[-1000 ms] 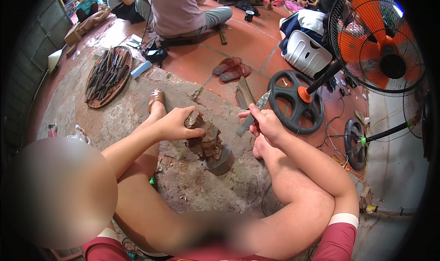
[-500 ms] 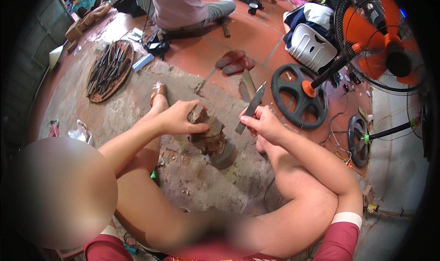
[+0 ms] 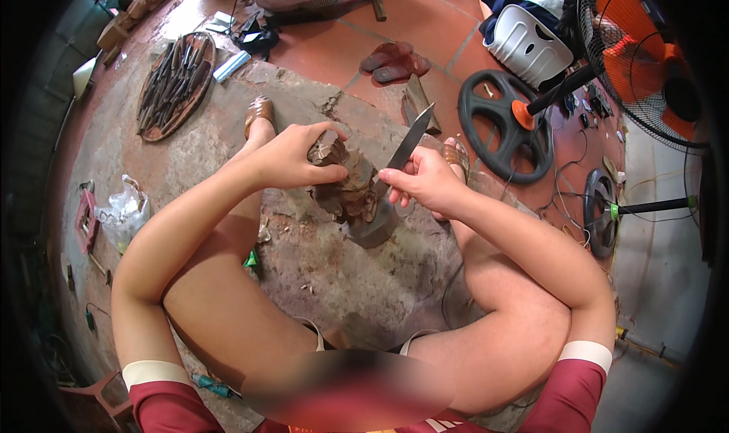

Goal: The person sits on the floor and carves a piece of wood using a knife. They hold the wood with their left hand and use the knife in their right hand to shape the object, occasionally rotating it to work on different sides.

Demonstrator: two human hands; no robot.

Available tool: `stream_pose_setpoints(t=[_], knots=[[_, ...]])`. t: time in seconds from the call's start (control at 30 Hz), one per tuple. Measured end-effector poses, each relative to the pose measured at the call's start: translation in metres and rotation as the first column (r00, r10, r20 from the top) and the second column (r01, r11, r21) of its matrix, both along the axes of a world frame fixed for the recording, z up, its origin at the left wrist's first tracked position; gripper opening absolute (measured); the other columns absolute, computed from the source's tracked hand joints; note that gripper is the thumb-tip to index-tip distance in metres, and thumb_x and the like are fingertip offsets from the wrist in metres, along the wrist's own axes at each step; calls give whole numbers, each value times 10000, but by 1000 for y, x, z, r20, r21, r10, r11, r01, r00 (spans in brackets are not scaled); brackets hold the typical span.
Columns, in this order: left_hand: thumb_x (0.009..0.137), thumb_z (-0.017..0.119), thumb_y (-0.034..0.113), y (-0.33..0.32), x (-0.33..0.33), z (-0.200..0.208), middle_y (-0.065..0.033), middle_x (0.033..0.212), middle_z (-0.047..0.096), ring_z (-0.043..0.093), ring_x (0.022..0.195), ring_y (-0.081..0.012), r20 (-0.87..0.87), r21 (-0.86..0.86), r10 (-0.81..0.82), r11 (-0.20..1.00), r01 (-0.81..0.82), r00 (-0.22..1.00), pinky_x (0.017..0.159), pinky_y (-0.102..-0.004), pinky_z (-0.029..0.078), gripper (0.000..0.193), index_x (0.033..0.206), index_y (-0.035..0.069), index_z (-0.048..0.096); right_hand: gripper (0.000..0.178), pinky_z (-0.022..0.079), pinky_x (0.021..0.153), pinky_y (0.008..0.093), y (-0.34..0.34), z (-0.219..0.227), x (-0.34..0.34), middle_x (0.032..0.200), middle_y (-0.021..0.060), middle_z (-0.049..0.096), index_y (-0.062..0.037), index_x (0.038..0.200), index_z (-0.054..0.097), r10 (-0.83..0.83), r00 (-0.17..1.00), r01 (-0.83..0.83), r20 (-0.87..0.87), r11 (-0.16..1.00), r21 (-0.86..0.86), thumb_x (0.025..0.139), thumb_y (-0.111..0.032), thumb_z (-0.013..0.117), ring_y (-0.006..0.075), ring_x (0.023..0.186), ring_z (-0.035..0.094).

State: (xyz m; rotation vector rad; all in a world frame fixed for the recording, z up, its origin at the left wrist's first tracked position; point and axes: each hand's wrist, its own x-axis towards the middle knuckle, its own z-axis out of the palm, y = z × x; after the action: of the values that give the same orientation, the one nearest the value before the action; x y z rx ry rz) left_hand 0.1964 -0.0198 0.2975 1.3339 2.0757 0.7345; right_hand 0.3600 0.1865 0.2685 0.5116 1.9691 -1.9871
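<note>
Between my legs stands a rough brown lump (image 3: 345,194), stacked in uneven, rock-like chunks, on a round grey base (image 3: 373,232). My left hand (image 3: 300,156) reaches over its upper left side, thumb and fingers closed around the top chunk. A flat, dark grey knife blade (image 3: 411,139) is pinched in my right hand (image 3: 425,178), its point slanting up and away to the right. The blade's lower end is at the lump's right side; whether they touch, I cannot tell. No handle shows on the blade.
A round woven tray (image 3: 161,137) of dark blades lies far left, beside a light-blue box (image 3: 231,66). Dark red slippers (image 3: 395,61) and a wooden piece (image 3: 419,102) lie ahead. A standing fan's black base (image 3: 505,167) is right; a plastic bag (image 3: 125,213) sits left.
My right hand has moved left with the blade, bringing it close to the lump. My left hand keeps its hold on the top chunk. The view has tilted downward.
</note>
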Motion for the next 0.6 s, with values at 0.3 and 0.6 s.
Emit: stream_pose_setpoints(t=[0.3,0.6], knots=[[747,737,391,1,2,0,-142,985,719,663,973,-289,-2,12,-12,1000,12,1000,929,-379,368,553,1184,83,593,244,582,681,251,1,-1,0,939,116,665,36,1055,587,-62,997,55,-44,989,-139,907,-137,675,166,790,691],[756,733,388,1,2,-1,-151,983,719,673,969,-287,-3,10,-28,1000,28,1000,911,-371,413,554,1185,69,587,248,577,732,255,1,4,1,941,114,671,48,1042,604,-59,998,59,9,974,-218,884,-116,701,172,822,687]])
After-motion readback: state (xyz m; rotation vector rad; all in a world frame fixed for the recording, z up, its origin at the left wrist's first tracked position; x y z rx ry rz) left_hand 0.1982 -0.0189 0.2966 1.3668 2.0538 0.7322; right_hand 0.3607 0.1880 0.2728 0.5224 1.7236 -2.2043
